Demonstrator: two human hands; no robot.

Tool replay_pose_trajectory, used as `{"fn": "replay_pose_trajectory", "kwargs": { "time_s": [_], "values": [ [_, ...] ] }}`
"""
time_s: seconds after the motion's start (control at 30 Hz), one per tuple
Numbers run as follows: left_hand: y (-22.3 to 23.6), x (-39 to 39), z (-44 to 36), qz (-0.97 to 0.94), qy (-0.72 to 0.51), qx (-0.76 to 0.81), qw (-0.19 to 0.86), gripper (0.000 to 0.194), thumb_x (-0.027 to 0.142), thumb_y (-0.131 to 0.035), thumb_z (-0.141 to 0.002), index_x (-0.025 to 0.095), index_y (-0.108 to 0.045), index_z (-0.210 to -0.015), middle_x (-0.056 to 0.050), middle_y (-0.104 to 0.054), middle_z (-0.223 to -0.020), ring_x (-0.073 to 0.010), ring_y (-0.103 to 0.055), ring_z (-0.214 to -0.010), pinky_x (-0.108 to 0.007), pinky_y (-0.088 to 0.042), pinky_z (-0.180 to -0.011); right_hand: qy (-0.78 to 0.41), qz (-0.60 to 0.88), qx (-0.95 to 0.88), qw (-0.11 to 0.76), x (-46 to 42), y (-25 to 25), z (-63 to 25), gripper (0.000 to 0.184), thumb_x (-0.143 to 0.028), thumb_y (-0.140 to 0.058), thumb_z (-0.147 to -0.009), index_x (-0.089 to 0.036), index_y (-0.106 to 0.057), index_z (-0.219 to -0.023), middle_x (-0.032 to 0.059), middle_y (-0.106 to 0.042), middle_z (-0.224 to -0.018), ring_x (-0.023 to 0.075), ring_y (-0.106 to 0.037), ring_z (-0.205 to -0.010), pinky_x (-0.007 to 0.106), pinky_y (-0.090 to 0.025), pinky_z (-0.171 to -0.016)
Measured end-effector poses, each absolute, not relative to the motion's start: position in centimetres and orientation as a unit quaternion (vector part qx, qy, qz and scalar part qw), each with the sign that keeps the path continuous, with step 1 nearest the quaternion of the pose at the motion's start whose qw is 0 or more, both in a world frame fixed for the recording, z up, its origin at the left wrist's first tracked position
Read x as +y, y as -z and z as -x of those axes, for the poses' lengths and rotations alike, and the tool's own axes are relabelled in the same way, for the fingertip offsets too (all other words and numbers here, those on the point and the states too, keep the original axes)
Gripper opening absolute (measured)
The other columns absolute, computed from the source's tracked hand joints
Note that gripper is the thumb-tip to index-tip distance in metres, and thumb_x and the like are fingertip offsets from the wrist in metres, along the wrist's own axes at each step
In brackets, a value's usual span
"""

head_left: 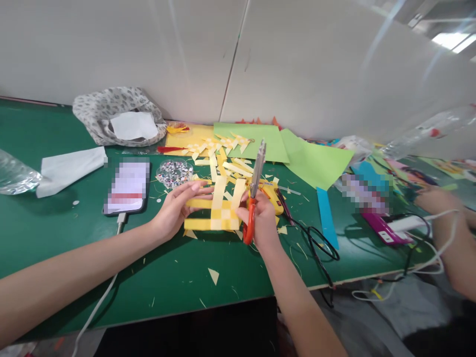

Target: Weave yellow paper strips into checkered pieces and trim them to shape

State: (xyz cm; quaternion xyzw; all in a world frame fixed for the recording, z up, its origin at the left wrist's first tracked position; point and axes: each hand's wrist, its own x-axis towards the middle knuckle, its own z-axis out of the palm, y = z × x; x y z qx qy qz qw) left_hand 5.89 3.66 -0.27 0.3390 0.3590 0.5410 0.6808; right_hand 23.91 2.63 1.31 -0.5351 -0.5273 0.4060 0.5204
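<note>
In the middle of the head view is a small woven piece of yellow and cream paper strips (pixel 225 218), its loose ends pointing left and upward. My right hand (pixel 266 218) is closed around orange-handled scissors (pixel 257 173), blades pointing up, while its thumb presses on the right side of the woven paper. My left hand (pixel 178 206) has its fingers stretched out behind the left strip ends, touching them without a closed grip. Beyond them lies a finished-looking woven paper fish-bone shape (pixel 217 145) with a red tassel. A yellow glue gun (pixel 274 197) lies partly hidden behind my right hand.
A phone (pixel 127 187) on a white cable and a round case of small beads (pixel 174 172) lie left. Green paper sheets (pixel 316 156), a blue strip (pixel 327 218) and a black cord (pixel 316 243) are right. Another person's hand (pixel 439 203) is at far right. Paper scraps litter the table (pixel 167 287).
</note>
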Motion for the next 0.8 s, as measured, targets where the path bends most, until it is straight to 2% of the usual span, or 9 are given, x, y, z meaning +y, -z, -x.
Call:
{"fn": "replay_pose_trajectory", "kwargs": {
  "time_s": [0.07, 0.2, 0.43, 0.63, 0.8],
  "values": [
    [0.36, 3.59, -5.87, -0.364, -0.532, 0.363, 0.673, 0.029, 0.038, -0.068, -0.074, 0.018, -0.069, -0.095, -0.007, -0.071, -0.088, -0.0178, -0.066, -0.081, -0.027, -0.054, -0.072, -0.41, 0.547, -0.528, 0.504, 2.58, -1.42, -23.96, 0.024, -0.026, -0.065, -0.054, -0.021, -0.049, -0.071, -0.0044, -0.055, -0.066, 0.0125, -0.053, -0.059, 0.027, -0.045, -0.055],
    [0.69, 3.31, -6.12, -0.453, -0.482, 0.397, 0.636, 0.023, 0.027, -0.075, -0.066, 0.02, -0.071, -0.088, -0.005, -0.071, -0.088, -0.0167, -0.065, -0.081, -0.025, -0.054, -0.07, -0.401, 0.56, -0.537, 0.486, 2.51, -1.51, -23.96, 0.021, -0.021, -0.064, -0.055, -0.021, -0.052, -0.072, -0.0032, -0.059, -0.068, 0.0152, -0.057, -0.064, 0.029, -0.047, -0.059],
    [0.93, 3.08, -6.45, -0.504, -0.441, 0.389, 0.633, 0.016, 0.023, -0.075, -0.064, 0.019, -0.07, -0.079, -0.004, -0.071, -0.082, -0.0155, -0.066, -0.074, -0.027, -0.054, -0.074, -0.395, 0.564, -0.505, 0.521, 2.62, -1.69, -23.82, 0.024, -0.022, -0.065, -0.053, -0.021, -0.052, -0.073, -0.0017, -0.063, -0.071, 0.0172, -0.062, -0.067, 0.033, -0.05, -0.066],
    [0.83, 3.16, -6.47, -0.505, -0.446, 0.415, 0.612, 0.008, 0.026, -0.074, -0.066, 0.019, -0.069, -0.068, -0.004, -0.07, -0.073, -0.0148, -0.064, -0.066, -0.026, -0.052, -0.065, -0.388, 0.566, -0.507, 0.521, 2.3, -1.95, -23.77, 0.024, -0.023, -0.066, -0.056, -0.02, -0.052, -0.075, -0.0014, -0.062, -0.074, 0.0157, -0.06, -0.068, 0.031, -0.049, -0.066],
    [0.97, 3.45, -6.29, -0.45, -0.514, 0.434, 0.587, 0.014, 0.024, -0.077, -0.063, 0.02, -0.064, -0.063, 0.0, -0.065, -0.066, -0.0118, -0.061, -0.062, -0.023, -0.049, -0.061, -0.266, 0.59, -0.588, 0.485, 1.92, -1.47, -23.99, 0.025, -0.031, -0.065, -0.064, -0.022, -0.049, -0.082, -0.0024, -0.056, -0.074, 0.0123, -0.051, -0.059, 0.028, -0.044, -0.056]
  ]
}}
